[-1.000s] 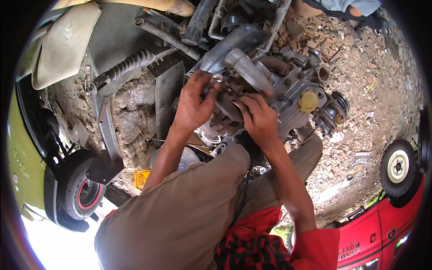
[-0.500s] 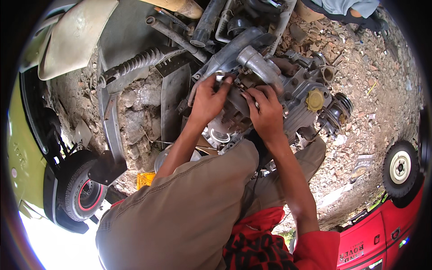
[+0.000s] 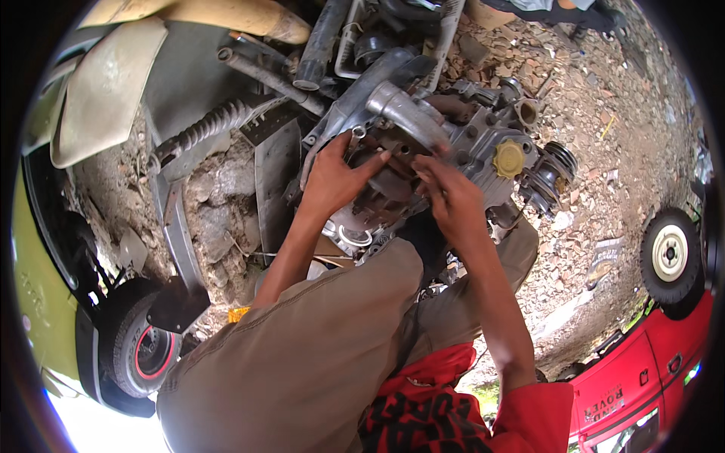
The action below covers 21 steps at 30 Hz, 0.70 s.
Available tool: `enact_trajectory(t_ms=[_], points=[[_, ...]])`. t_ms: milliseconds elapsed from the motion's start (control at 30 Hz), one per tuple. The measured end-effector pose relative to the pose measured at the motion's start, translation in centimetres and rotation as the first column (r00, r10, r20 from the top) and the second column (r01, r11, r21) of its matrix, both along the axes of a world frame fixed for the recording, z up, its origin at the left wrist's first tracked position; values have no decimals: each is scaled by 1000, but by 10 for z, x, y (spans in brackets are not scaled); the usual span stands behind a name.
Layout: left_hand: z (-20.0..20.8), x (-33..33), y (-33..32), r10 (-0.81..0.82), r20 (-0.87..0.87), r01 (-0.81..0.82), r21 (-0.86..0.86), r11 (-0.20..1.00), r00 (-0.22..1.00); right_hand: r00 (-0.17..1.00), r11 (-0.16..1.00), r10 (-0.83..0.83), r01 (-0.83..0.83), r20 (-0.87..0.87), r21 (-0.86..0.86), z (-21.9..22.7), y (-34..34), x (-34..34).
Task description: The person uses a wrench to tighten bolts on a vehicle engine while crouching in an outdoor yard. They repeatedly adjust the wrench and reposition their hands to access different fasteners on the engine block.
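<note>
A greasy metal engine (image 3: 472, 143) lies in front of me, with a yellow cap (image 3: 508, 158) on its cover and a thick curved metal pipe (image 3: 411, 113) across its near part. At the pipe's left, my left hand (image 3: 332, 181) has its fingers curled at a shiny metal piece with a round ring end (image 3: 358, 132). Its thumb stretches toward a rusty part of the engine (image 3: 402, 147). Just right of that spot, my right hand (image 3: 453, 192) has thumb and fingers pinched together against the engine. Anything between those fingertips is hidden.
A grey crate (image 3: 445, 45) of parts and a dark metal tube (image 3: 321, 49) lie beyond the engine. To the left are a coil-sprung strut (image 3: 208, 132) and a green vehicle with a wheel (image 3: 143, 351). A red vehicle (image 3: 634, 377) stands at right, beside stony ground (image 3: 589, 128).
My left thumb has moved away from the shiny ring-ended piece, toward the rusty part. My right hand has shifted slightly downward in view. The whole scene has moved a little left.
</note>
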<state>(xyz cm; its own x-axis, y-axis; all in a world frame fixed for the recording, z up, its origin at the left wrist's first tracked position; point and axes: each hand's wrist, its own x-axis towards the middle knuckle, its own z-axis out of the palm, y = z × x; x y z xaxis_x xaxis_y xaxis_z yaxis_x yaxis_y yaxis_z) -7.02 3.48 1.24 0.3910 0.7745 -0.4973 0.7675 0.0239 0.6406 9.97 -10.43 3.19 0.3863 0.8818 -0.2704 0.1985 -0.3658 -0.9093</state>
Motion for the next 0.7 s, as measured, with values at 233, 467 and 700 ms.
enact_trajectory(t_ms=[233,467,700], points=[[32,22,5,58,29,-53,-146,988,998,976,957,-158,113,-151,-269,18,-22,42],[24,20,4,25,9,-24,-125,992,1000,856,917,14,-217,-517,-336,-31,-22,22],[23,24,-6,14,-1,-14,-15,1000,1000,550,934,-212,-131,-808,-333,-38,-25,11]])
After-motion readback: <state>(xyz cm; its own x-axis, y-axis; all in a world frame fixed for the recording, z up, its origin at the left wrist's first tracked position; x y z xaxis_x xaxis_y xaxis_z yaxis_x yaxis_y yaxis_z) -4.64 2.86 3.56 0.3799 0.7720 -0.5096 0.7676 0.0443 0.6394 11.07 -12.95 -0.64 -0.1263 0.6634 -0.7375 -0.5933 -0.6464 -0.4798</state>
